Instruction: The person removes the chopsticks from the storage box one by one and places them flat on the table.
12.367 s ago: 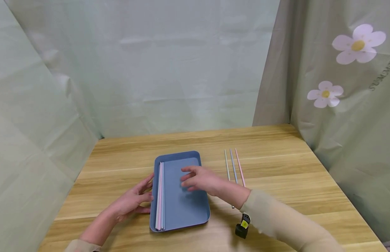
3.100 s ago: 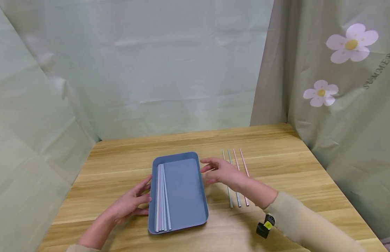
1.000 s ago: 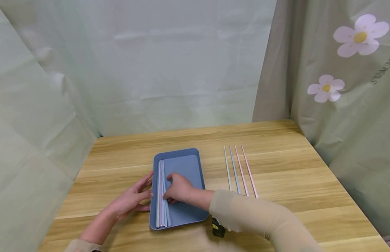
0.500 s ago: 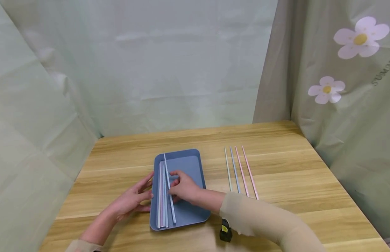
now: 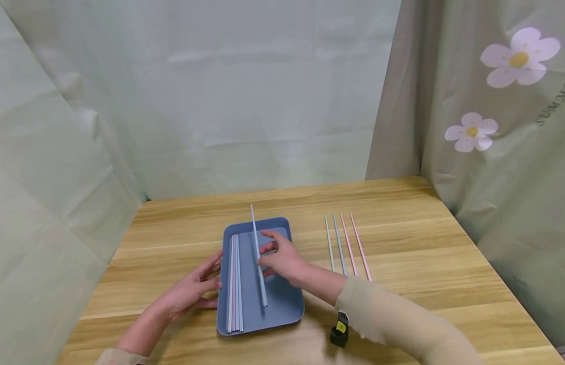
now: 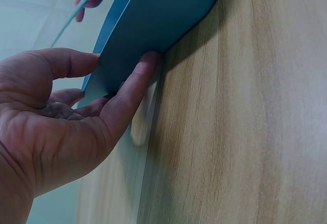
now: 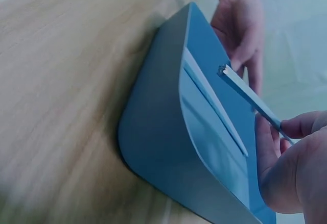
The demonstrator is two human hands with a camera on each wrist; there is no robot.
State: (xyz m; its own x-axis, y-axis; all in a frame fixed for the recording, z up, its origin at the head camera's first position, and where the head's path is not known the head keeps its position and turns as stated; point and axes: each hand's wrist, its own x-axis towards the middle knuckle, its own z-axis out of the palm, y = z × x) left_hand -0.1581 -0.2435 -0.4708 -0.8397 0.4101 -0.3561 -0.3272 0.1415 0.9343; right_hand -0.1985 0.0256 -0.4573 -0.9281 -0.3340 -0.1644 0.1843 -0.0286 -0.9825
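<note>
My right hand [image 5: 282, 259] pinches a pale blue chopstick [image 5: 256, 234] between thumb and fingers, raised over the blue tray [image 5: 282, 306]. The chopstick slants, its thin end reaching past the tray's far rim; its thick end [image 7: 223, 71] shows in the right wrist view. Along the tray's left wall lies a bundle of pale blue, pink and whitish chopsticks [image 5: 234, 291]. My left hand [image 5: 195, 288] rests against the outside of that wall, fingers spread. In the left wrist view, the left hand's fingertips [image 6: 149, 57] touch the tray's side.
To the right of the tray, several chopsticks [image 5: 348, 243], green, blue and pink, lie side by side on the wooden table [image 5: 423, 284]; my right forearm hides their near ends. Curtains [image 5: 282, 101] enclose the table behind and at both sides.
Over the last second my right hand has taken a chopstick from the bundle, lifted it and moved right. Since the oldest frame, another pink chopstick has joined the table row. The left hand stays put.
</note>
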